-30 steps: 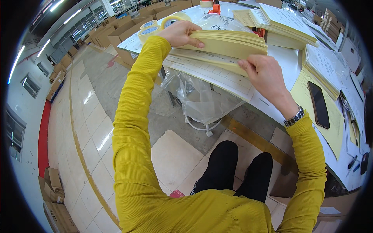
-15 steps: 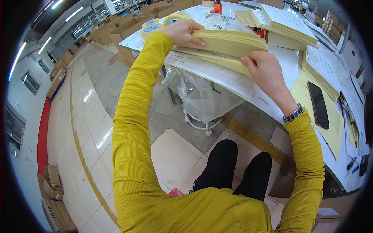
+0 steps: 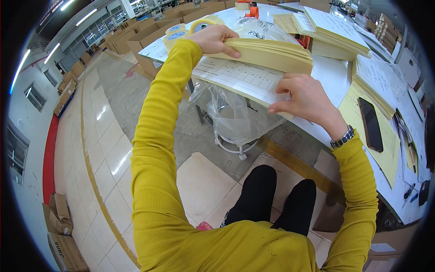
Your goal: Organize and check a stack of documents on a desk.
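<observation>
At upper center, the thick bundle of pale-yellow paper leaves (image 3: 267, 59) stands folded back as it did half a second ago, while beneath it the white sheet printed with a ruled grid (image 3: 242, 74) now lies more fully uncovered. Just to the right, the right hand (image 3: 302, 97) has let go of the yellow leaf it was pinching and dropped a little lower, its thumb and fingers parted. The change leaves the printed sheet open to view, with the leaves above it seemingly borne by one hand alone.

From upper left, an arm in a ribbed mustard-yellow sleeve (image 3: 158, 124) reaches up past clear and yellowish rolls of packing tape (image 3: 177, 34). The left hand (image 3: 215, 41) grasps the bundle's left end, thumb across the near face, fingers behind. Below center, a crumpled clear plastic bag (image 3: 233, 111) hangs at the edge of the white tabletop (image 3: 331, 75). Right of center, the right hand curls inward over the sheet's right end, thumb lowest; whether it touches the paper cannot be told. A silver metal-link wristwatch (image 3: 343, 137) circles that wrist, left of a dark, flat smartphone (image 3: 370, 123).
</observation>
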A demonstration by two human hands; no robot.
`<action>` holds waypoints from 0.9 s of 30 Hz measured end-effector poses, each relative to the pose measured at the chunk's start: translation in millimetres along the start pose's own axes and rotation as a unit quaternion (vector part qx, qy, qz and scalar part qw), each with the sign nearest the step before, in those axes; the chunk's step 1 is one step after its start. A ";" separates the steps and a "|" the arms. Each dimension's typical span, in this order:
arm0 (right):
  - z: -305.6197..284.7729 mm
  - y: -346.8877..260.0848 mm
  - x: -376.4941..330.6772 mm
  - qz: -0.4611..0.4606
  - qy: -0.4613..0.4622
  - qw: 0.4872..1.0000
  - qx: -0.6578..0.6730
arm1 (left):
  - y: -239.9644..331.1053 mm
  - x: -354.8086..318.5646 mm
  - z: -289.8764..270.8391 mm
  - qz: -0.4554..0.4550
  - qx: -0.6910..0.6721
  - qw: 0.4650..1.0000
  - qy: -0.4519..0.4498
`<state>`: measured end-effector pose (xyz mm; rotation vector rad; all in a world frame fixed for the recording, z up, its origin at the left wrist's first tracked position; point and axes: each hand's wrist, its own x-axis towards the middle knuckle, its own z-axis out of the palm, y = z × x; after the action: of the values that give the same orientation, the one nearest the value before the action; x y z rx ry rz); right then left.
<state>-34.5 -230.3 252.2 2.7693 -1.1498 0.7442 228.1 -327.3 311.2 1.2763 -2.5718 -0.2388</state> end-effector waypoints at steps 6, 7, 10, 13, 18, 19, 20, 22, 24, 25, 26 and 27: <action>-5.3 8.1 3.7 -0.007 -0.001 0.999 -0.044 | -7.3 -0.6 2.3 0.019 -0.005 1.000 0.007; -4.0 10.5 4.7 -0.007 -0.001 0.999 -0.046 | -6.4 -0.5 1.9 0.020 -0.006 1.000 0.009; 2.9 13.5 6.8 -0.021 0.179 0.980 -0.084 | -6.4 -0.5 1.2 0.025 0.011 0.999 0.021; 9.1 12.6 8.2 -0.016 0.226 0.967 -0.118 | -6.5 -1.4 0.6 0.032 0.016 0.999 0.027; 12.6 8.6 9.8 -0.008 0.237 0.964 -0.119 | -9.9 -14.8 11.9 0.057 0.006 0.998 0.032; 13.0 8.5 10.1 -0.007 0.238 0.964 -0.120 | -9.0 -17.2 13.3 0.054 0.040 0.997 0.026; 14.0 8.8 10.3 -0.007 0.240 0.963 -0.123 | -7.9 -20.4 16.2 0.055 0.041 0.997 0.025; 14.4 10.7 10.1 -0.004 0.244 0.961 -0.130 | -6.1 -25.4 26.1 0.037 0.023 0.997 0.060; 13.4 12.0 10.9 -0.001 0.249 0.959 -0.134 | -4.7 -32.3 34.0 0.056 -0.014 0.995 0.078; 13.4 12.4 10.6 0.000 0.252 0.958 -0.135 | -3.9 -35.6 36.8 0.076 0.013 0.992 0.100; 13.4 12.8 9.4 -0.004 0.244 0.959 -0.145 | -3.2 -36.8 38.7 0.096 0.040 0.987 0.122; 13.6 11.7 9.1 -0.010 0.235 0.960 -0.152 | -2.9 -37.7 39.5 0.098 0.073 0.985 0.123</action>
<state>-31.4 -247.8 242.8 2.1856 -1.0292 1.0473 240.3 -297.7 266.9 1.0156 -2.5113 0.1393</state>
